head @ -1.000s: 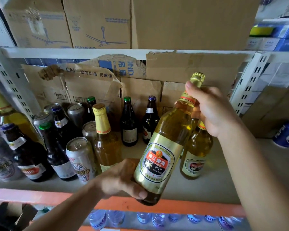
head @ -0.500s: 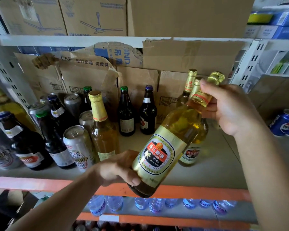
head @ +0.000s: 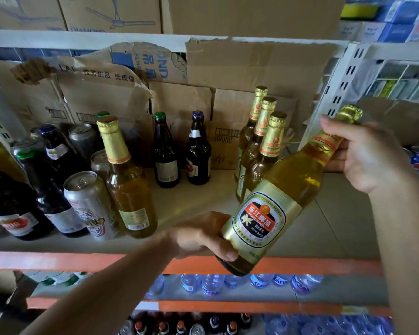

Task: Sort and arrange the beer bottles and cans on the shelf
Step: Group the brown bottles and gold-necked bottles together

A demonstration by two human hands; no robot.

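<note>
The right hand point(head: 370, 155) is curled around the neck of the Pearl River beer bottle point(head: 283, 201), and the left hand point(head: 203, 235) cups its base, with the thumb on the glass. The bottle is tilted above the front edge of the shelf point(head: 336, 226), just in front of three matching bottles point(head: 272, 141). I judge it full, heavy, smooth and breakable; holding neck and base together seems safest.

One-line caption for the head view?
Left hand at base, right hand at neck, holding a tilted Pearl River beer bottle near three matching bottles on the shelf.
</note>
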